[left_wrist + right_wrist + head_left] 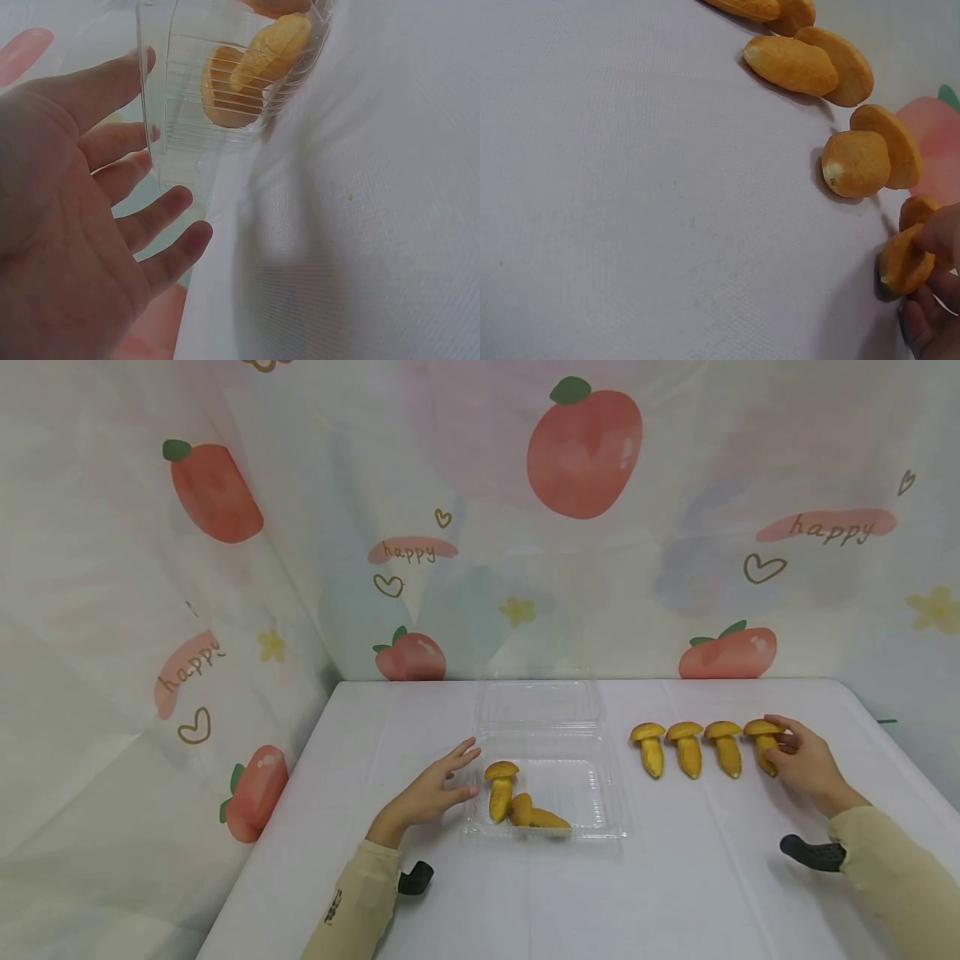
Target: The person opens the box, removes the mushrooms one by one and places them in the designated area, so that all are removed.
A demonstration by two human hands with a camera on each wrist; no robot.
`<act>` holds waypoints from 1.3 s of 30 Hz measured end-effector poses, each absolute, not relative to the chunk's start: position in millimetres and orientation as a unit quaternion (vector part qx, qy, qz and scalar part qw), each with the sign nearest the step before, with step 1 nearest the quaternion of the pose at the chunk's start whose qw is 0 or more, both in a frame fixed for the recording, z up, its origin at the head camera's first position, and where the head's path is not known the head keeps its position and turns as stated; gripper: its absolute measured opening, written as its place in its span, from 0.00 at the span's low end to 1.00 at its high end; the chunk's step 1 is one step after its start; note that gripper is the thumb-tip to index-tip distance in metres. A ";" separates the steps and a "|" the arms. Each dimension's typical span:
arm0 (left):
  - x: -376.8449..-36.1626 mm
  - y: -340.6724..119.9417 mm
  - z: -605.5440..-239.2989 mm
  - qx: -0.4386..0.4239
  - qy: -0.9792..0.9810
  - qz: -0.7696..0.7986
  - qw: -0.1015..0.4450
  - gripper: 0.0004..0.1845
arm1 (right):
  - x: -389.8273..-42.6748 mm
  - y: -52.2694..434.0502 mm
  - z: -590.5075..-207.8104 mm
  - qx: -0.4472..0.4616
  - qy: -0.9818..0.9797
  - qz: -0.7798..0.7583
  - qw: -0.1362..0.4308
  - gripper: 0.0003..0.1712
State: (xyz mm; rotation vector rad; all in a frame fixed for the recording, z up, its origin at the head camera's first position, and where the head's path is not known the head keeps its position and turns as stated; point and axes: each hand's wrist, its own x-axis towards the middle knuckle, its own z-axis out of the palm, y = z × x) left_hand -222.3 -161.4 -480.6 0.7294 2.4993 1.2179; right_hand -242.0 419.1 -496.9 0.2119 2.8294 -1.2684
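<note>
Right hand [806, 764]: at the right end of a row of four mushrooms, fingers [937, 236] curled round the rightmost mushroom [763, 745], pinching its stem and cap; mushroom apparently resting on the tabletop [675, 877], though contact underneath hidden in the head view.
Left hand [427, 793]: flat and relaxed just left of the clear clamshell box [600, 802], fingers [146, 221] straight and spread, tips touching or very nearly touching the box's left wall; holding nothing.
Rightmost mushroom: yellow-orange, cap toward the backdrop, stem toward the person; in the right wrist view partly covered by fingertips.
Other three mushrooms [686, 747]: side by side in a row left of the held one, caps at the far end, stems near, close to each other but apart; lying on the tabletop to the right of the box.
Clear clamshell box: open, lid [538, 703] laid back toward the backdrop, tray at tabletop centre; ribbed wall visible in the left wrist view.
Mushrooms in box [517, 797]: two, in the tray's near-left part; one lengthwise with its cap at the far end, one lying crosswise, the two touching.
Tabletop: covered in white cloth.
Backdrop [585, 452]: pale fabric printed with red fruit, hearts and the word "happy", behind and left of the tabletop.
Sleeves [892, 860]: cream, long, with a dark wrist mount at each cuff.
</note>
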 end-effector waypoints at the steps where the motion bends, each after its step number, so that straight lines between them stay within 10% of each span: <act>1: -222.2 -161.5 -480.7 0.251 0.862 0.420 0.134 0.36 | -242.1 419.0 -497.2 0.067 0.910 -0.408 0.017 0.39; 39: -223.9 -162.7 -482.3 0.261 0.858 0.422 0.134 0.36 | -235.8 429.3 -473.6 0.161 0.896 -0.408 0.068 0.47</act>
